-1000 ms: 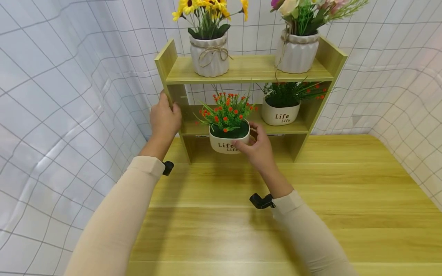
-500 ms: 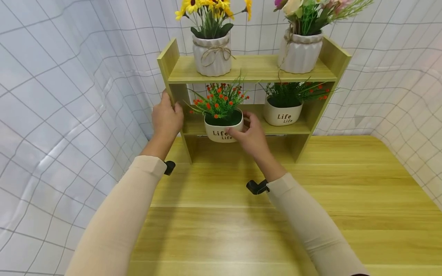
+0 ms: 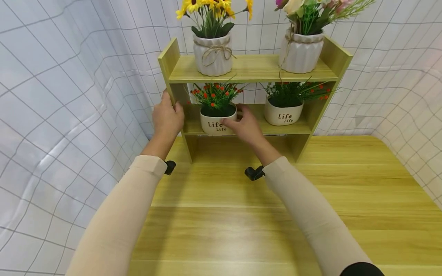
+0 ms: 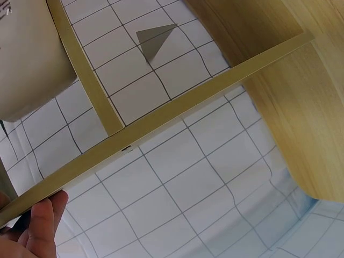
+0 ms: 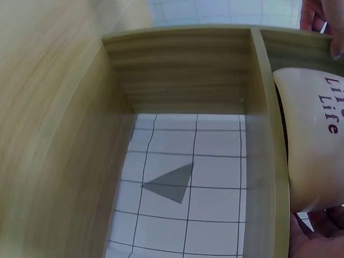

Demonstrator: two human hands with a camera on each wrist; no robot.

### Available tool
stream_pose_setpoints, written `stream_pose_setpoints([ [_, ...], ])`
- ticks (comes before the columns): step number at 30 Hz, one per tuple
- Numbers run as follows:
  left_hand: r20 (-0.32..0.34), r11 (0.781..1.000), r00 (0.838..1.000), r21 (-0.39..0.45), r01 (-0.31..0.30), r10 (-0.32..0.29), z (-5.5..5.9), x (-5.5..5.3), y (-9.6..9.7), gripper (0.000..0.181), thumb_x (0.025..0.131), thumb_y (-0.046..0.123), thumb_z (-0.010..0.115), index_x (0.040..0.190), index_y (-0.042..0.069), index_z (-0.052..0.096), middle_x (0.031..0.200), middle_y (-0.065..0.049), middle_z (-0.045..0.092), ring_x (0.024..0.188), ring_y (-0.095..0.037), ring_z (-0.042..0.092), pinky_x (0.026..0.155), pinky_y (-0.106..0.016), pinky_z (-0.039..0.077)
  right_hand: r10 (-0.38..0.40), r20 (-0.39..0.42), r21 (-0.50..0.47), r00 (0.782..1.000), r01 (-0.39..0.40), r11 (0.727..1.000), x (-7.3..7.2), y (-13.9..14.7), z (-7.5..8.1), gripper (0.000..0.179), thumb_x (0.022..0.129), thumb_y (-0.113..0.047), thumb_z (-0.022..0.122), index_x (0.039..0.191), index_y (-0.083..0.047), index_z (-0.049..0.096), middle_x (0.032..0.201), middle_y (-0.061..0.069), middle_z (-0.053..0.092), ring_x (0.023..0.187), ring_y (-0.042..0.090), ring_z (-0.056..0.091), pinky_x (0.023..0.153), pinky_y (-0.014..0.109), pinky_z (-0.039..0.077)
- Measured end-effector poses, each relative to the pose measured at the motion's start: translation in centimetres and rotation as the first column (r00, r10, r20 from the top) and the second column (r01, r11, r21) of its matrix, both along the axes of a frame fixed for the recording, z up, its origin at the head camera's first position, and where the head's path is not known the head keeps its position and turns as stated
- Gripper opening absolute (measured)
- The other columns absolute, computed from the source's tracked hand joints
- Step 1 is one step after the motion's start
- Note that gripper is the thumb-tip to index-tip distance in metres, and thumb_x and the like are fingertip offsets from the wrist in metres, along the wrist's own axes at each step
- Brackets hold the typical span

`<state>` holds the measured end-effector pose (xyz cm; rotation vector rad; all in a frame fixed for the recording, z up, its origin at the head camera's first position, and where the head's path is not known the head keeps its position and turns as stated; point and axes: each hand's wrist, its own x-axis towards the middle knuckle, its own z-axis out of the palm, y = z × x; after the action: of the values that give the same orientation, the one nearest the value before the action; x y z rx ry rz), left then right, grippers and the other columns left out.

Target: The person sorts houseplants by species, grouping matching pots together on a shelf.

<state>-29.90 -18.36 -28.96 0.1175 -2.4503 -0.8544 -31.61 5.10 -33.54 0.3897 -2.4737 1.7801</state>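
My right hand (image 3: 248,126) grips the right end of a white oval flowerpot (image 3: 207,122) lettered "Life", its thumb on the front and fingers behind. Green grass and small red flowers (image 3: 215,94) fill the pot. It sits at the left part of the middle board of a wooden shelf (image 3: 253,68), close over the board's front edge. In the right wrist view the pot (image 5: 312,145) lies close along the board. My left hand (image 3: 167,119) holds the shelf's left side panel, thumb inside; the left wrist view shows its fingers (image 4: 43,223) at the panel's edge.
A matching "Life" pot (image 3: 283,115) stands on the right of the middle board. Above, two white ribbed vases hold sunflowers (image 3: 214,57) and mixed flowers (image 3: 300,53). The shelf stands on a wooden table (image 3: 221,230), with gridded white cloth (image 3: 69,115) around it.
My right hand has carried the flowerpot back and to the left, from in front of the shelf onto the middle board. The left hand has stayed on the side panel.
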Motion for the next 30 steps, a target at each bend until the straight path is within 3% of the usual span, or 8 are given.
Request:
stream_pose_setpoints([
  [7, 0.006, 1.000, 1.000, 0.009, 0.004, -0.005, -0.1, 0.0, 0.0, 0.044, 0.101, 0.021, 0.046, 0.143, 0.009, 0.045, 0.117, -0.027, 0.065, 0.108, -0.048, 0.061, 0.086, -0.058, 0.046, -0.003, 0.013, 0.090, 1.000, 0.001, 0.996, -1.7, -0.5, 0.4, 0.078, 0.085, -0.048, 0.074, 0.147, -0.016, 0.040, 0.143, 0.007, 0.048, 0.118, 0.020, 0.053, 0.093, 0.039, 0.048],
  [15, -0.012, 1.000, 1.000, 0.009, 0.012, -0.012, -0.1, 0.0, 0.0, 0.044, 0.101, 0.020, 0.046, 0.144, 0.009, 0.044, 0.117, -0.028, 0.065, 0.107, -0.048, 0.061, 0.086, -0.059, 0.047, 0.020, 0.034, 0.067, 0.999, -0.022, 0.998, -3.0, -0.7, 0.7, 0.076, 0.086, -0.045, 0.074, 0.147, -0.016, 0.039, 0.144, 0.007, 0.045, 0.119, 0.020, 0.052, 0.093, 0.040, 0.047],
  [30, -0.021, 1.000, 1.000, 0.011, 0.016, -0.016, -0.2, 0.1, 0.1, 0.044, 0.101, 0.020, 0.047, 0.144, 0.008, 0.044, 0.117, -0.027, 0.065, 0.108, -0.046, 0.061, 0.087, -0.057, 0.048, 0.018, 0.048, 0.050, 0.999, -0.020, 0.999, -3.7, -0.8, 0.6, 0.079, 0.087, -0.045, 0.073, 0.150, -0.016, 0.036, 0.148, 0.007, 0.042, 0.128, 0.024, 0.048, 0.097, 0.040, 0.046],
])
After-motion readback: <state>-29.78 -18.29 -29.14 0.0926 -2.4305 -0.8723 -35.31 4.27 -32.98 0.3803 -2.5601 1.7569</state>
